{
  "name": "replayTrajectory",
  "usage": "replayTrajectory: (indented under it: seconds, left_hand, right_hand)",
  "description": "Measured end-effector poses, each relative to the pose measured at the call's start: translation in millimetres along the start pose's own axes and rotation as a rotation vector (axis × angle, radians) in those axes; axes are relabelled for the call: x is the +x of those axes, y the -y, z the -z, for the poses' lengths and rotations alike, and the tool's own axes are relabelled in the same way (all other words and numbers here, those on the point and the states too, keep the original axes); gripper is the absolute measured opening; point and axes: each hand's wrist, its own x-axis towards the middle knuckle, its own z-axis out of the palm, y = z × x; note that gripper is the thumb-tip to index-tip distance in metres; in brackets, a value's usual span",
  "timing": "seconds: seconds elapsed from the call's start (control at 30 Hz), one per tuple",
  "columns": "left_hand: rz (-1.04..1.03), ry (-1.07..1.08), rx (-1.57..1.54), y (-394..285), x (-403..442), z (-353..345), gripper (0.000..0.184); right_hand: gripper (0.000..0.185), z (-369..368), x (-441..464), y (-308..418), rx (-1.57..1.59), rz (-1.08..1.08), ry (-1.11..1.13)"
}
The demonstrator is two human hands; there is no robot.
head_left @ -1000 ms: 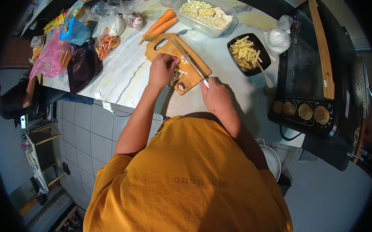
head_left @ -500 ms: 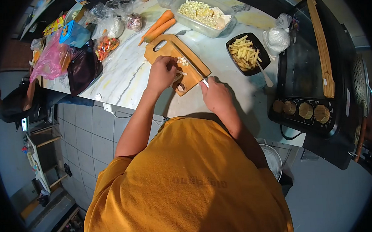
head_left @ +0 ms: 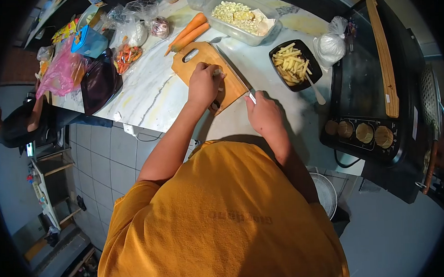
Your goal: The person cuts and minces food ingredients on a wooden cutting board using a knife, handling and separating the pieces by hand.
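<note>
My right hand [head_left: 266, 114] grips the knife [head_left: 235, 72], blade along the right edge of the cutting board [head_left: 206, 52]; my left hand [head_left: 203, 85] curls by pale bits [head_left: 218, 71], pinching or not I can't tell. Best keep it tucked clear.

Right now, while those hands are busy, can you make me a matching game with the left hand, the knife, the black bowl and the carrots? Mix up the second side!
Things:
1. left hand
2. knife
3. black bowl
4. carrots

Clues:
A. holding pale yellow sticks
B. bright orange
C. over the cutting board
D. gripped by the right hand

Right pairs: 1-C, 2-D, 3-A, 4-B.
</note>
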Motion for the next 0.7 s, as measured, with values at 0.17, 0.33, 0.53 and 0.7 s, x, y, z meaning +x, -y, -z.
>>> replayTrajectory:
  seconds: [0.17, 0.33, 0.53, 0.7]
  left_hand:
    - [-0.031, -0.03, -0.028, 4, 0, -7, 0.025]
    - [-0.087, -0.041, 0.054, 4, 0, -9, 0.02]
    - [-0.042, 0.084, 0.106, 5, 16, -1, 0.023]
    - [0.014, 0.143, -0.073, 11, 25, 8, 0.019]
  right_hand:
    - [0.042, -4, 5, -7, 0.016, 0.023, -0.033]
    - [0.042, 1, 4, -3, 0.026, 0.022, -0.044]
    - [0.041, 1, 4, -7, 0.033, 0.014, -0.033]
    - [0.041, 2, 3, -9, 0.039, -0.001, -0.039]
